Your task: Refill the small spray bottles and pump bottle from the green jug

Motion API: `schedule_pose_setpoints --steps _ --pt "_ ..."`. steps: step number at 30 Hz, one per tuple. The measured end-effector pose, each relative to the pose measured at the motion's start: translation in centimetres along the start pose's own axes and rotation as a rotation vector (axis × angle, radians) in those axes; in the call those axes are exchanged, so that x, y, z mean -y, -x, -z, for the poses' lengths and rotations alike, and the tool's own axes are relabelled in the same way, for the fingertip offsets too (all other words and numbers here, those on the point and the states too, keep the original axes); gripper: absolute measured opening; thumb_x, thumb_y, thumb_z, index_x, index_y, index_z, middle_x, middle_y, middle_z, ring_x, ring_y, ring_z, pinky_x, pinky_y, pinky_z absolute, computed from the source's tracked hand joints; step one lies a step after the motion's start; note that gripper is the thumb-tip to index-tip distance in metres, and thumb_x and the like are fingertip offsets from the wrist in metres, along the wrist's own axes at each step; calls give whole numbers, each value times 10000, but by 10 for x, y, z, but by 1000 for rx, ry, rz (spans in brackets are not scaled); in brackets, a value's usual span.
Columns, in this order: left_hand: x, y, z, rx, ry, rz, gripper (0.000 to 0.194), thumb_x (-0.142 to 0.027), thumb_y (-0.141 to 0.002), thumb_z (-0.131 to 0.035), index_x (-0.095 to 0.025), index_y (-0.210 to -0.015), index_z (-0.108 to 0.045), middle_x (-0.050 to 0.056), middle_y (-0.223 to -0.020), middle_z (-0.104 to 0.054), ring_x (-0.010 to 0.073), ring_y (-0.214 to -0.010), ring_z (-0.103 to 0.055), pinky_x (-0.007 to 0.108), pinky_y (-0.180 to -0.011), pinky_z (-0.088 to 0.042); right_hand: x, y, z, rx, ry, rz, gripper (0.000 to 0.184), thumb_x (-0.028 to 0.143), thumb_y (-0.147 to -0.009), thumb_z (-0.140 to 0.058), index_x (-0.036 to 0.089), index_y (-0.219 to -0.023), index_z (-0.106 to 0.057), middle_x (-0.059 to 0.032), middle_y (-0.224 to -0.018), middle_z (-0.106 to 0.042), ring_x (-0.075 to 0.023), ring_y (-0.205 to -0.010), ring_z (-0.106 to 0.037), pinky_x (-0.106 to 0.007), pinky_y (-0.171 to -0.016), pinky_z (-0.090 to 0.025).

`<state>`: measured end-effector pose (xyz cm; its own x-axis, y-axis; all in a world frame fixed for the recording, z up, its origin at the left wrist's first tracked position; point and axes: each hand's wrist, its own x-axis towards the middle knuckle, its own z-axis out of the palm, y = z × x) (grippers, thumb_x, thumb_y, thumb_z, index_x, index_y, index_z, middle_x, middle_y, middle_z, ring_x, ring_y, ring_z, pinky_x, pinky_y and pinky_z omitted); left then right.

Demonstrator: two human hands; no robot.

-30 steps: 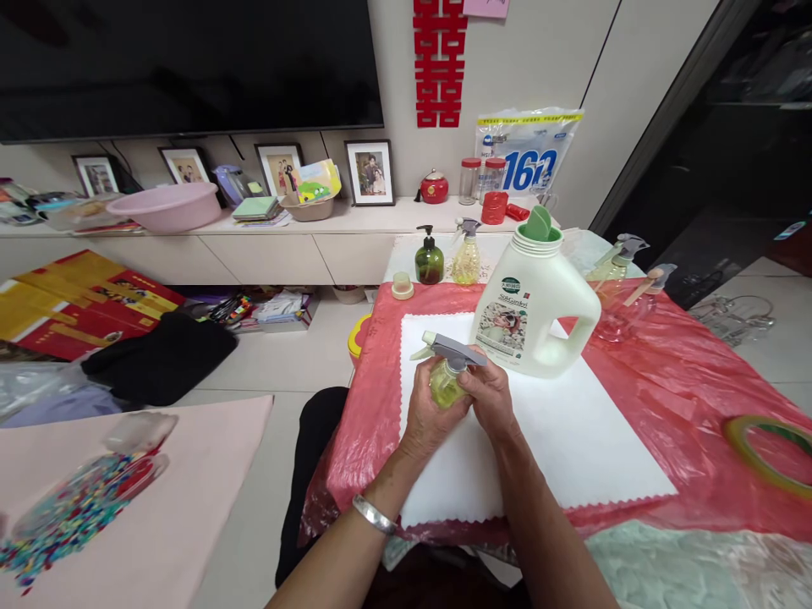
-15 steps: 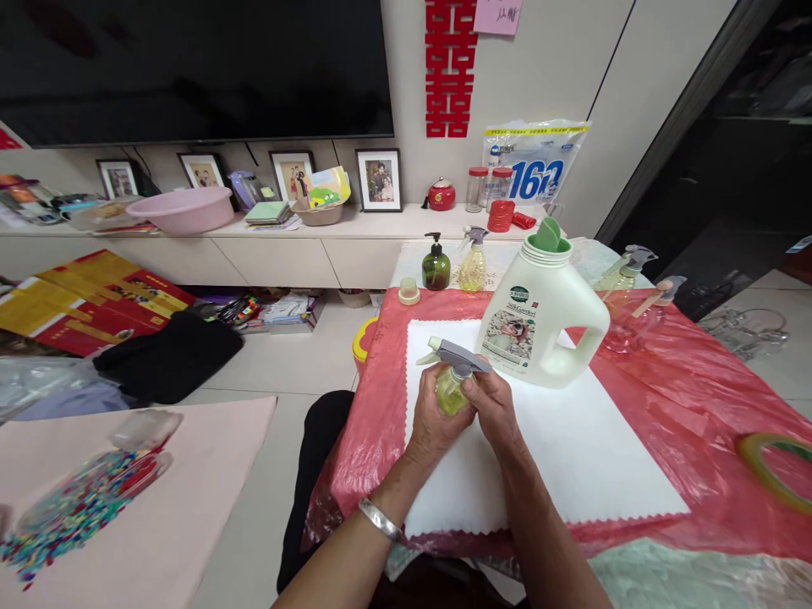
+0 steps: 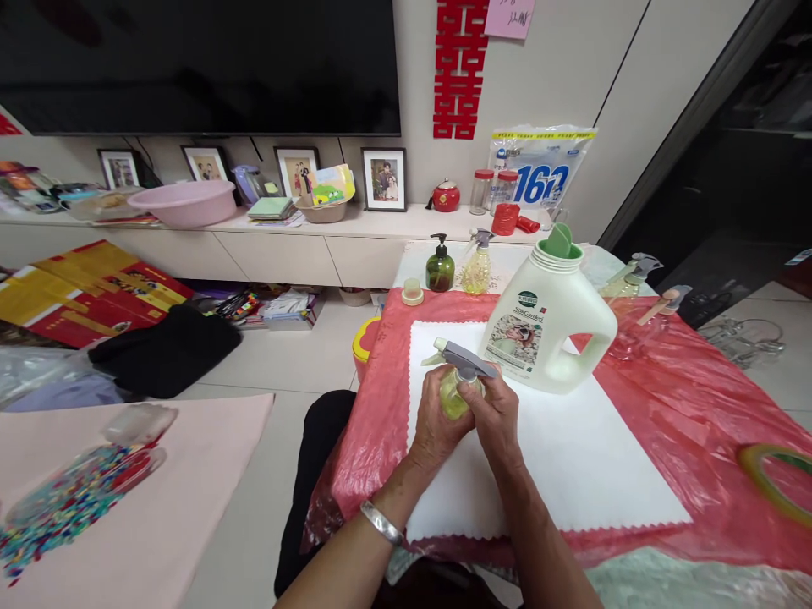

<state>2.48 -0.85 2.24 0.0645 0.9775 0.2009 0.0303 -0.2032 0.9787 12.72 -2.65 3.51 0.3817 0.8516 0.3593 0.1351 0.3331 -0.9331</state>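
Observation:
My left hand and my right hand are both wrapped round a small spray bottle with yellow-green liquid and a grey trigger head. The bottle stands over a white cloth on a red plastic sheet. Just behind my hands stands a big white detergent jug with a green funnel in its mouth.
A dark green pump bottle, a yellow spray bottle and a small cap stand at the table's far edge. More spray bottles are at the right. A tape roll lies near the right edge.
My hands and the spray bottle stay together with almost no motion; the view has shifted slightly, so everything sits a little to the right and lower.

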Motion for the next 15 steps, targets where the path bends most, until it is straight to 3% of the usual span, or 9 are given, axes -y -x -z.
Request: schedule_pose_setpoints --steps 10,15 --pt "11 0 -2 -9 -63 -80 607 -402 -726 -796 -189 -1242 -557 149 -1223 -653 338 -1187 -627 535 -1062 -488 12 4 -8 -127 146 35 215 387 -816 -766 273 -997 -751 -32 -977 -666 -244 -1021 -564 -392 -945 -442" --pt "13 0 0 2 -89 -89 597 -356 -727 -773 -198 -1253 -541 135 -1248 -646 319 -1212 -620 509 -1076 -487 15 3 -7 -92 144 7 269 412 -812 -764 248 -1020 -721 -35 -1002 -681 -235 -997 -594 -390 -924 -464"
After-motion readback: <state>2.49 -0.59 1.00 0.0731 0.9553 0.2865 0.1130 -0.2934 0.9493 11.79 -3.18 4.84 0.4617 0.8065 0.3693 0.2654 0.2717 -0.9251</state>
